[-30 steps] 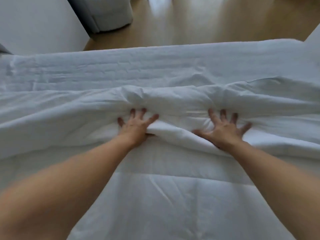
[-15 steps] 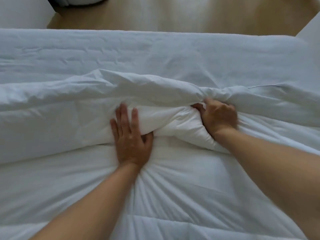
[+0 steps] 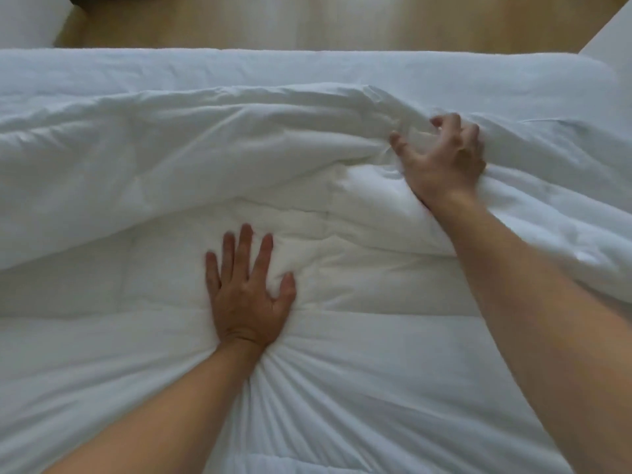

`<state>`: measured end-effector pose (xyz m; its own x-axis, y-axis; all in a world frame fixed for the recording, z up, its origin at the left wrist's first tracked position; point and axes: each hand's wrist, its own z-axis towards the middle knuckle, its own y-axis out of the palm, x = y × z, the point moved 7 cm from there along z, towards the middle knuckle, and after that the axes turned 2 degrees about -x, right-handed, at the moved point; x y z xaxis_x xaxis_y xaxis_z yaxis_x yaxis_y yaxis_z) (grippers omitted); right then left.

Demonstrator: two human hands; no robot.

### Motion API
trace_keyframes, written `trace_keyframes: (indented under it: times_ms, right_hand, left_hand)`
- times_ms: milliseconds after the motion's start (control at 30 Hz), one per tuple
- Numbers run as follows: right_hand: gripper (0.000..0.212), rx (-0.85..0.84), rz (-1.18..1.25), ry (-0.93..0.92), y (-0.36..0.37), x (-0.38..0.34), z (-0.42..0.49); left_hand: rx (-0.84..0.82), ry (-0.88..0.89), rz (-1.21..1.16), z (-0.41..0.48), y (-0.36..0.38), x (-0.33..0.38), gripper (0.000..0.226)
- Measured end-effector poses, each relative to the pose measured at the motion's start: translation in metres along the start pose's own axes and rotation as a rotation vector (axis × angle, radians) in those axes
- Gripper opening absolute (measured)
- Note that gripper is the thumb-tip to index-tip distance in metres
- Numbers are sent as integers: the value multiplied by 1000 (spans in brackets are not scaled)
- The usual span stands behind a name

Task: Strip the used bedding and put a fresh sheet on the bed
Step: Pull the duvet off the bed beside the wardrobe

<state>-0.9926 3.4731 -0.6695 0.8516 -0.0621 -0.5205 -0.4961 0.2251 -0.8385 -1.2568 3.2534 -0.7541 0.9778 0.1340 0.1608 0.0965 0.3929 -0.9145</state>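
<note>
A white quilted duvet (image 3: 342, 388) covers the near half of the bed. A thick fold of white bedding (image 3: 171, 159) runs across the middle. My left hand (image 3: 248, 295) lies flat on the quilted duvet with its fingers spread, and creases fan out from under its wrist. My right hand (image 3: 444, 159) sits farther away and to the right, fingers curled into the fold and gripping a bunch of the cloth. Beyond the fold lies a flat white sheet (image 3: 307, 68) reaching to the bed's far edge.
A wooden floor (image 3: 307, 22) shows past the far edge of the bed. A white surface (image 3: 27, 18) stands at the top left and another white corner (image 3: 612, 32) at the top right.
My left hand slid back toward me and now presses flat on the quilted duvet. My right hand moved up and to the right, pulling the fold of bedding with it.
</note>
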Motion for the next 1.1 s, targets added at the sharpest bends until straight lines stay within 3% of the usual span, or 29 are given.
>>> trace_keyframes:
  times_ms: [67, 167, 400, 567, 633, 767, 833, 933, 1100]
  right_hand:
    - [54, 159, 4, -188, -35, -15, -76]
    - [39, -61, -134, -429, -19, -10, -213]
    - [55, -245, -320, -376, 24, 4, -200]
    - [86, -369, -447, -268, -1, 20, -240]
    - [96, -375, -466, -236, -20, 32, -261]
    - [102, -457, -441, -192, -67, 52, -319]
    - [102, -479, -427, -160, -96, 59, -353]
    - [101, -453, -446, -124, -146, 75, -420]
    - [99, -566, -402, 70, -220, 122, -535]
  left_hand:
    - [-19, -2, 16, 0, 0, 1, 62]
    - [-33, 5, 35, 0, 0, 2, 62]
    - [-47, -15, 63, 3, -2, 4, 61]
    - [-55, 12, 8, -10, -48, 30, 43]
    - [-176, 41, -73, -29, -63, 37, 55]
    - [-640, 106, -147, -88, -89, 43, 95]
    - [-820, 174, -174, -126, -116, 55, 99]
    - [-906, 222, -103, -197, -162, 74, 87]
    - [-965, 294, -145, -332, -215, 117, 44]
